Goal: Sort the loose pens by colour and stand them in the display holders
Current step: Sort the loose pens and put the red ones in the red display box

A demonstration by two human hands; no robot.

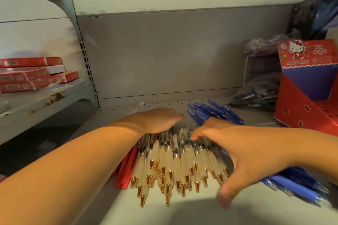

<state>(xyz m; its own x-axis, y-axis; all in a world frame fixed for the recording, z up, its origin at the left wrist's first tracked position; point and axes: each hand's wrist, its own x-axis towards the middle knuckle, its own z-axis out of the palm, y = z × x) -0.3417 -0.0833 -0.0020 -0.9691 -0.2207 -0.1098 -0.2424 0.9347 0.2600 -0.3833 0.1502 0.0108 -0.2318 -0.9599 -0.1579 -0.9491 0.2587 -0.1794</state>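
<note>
Covering the cream gold-tipped pens (175,166), whose tips point toward the person, the left hand (161,120) rests close-fingered on their far ends, the right hand (237,151) spreading its fingers (201,133) over their right side.

A heap of cream plastic pens with gold metal tips (175,166) lay side by side mid-shelf on the grey metal shelf (182,212), tips toward the viewer. Just left of them lay slim red pens (128,168). Loose blue pens (214,111) lay piled behind and at the near right. A red-and-blue cardboard display holder (300,104) stood upright at the far right.
</note>
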